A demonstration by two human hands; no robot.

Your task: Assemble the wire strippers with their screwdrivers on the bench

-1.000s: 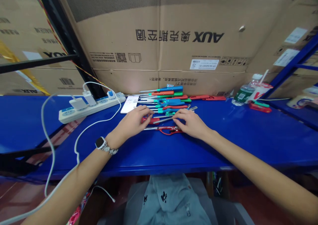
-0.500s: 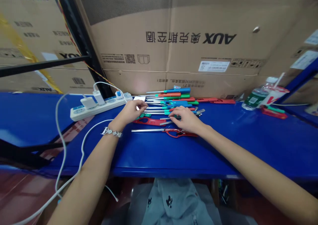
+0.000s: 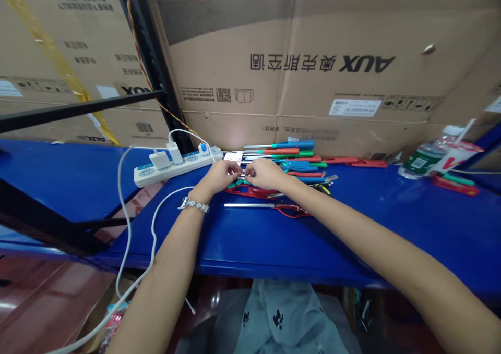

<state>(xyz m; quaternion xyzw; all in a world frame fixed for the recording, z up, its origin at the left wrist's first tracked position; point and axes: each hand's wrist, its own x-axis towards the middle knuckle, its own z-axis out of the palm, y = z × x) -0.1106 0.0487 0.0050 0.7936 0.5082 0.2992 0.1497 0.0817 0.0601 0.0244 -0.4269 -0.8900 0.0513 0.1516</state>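
Head view: the row of stick lighters (image 3: 298, 166) lies right of the white power strip (image 3: 178, 166) on the blue bench (image 3: 242, 244), metal rods pointing toward the strip, with blue, orange, green and red handles farther from it. Just right of the strip, the left hand (image 3: 219, 178) and right hand (image 3: 266, 174) come close together over the rods. Fingers on both are bent inward, their gaps narrow; whether either pinches anything I cannot tell. A separate red stick lighter (image 3: 270, 206) lies right of the strip, nearer the front edge. Just off the strip's right end is a white panel with digits (image 3: 234, 157); a water bottle (image 3: 418, 161) stands far to its right.
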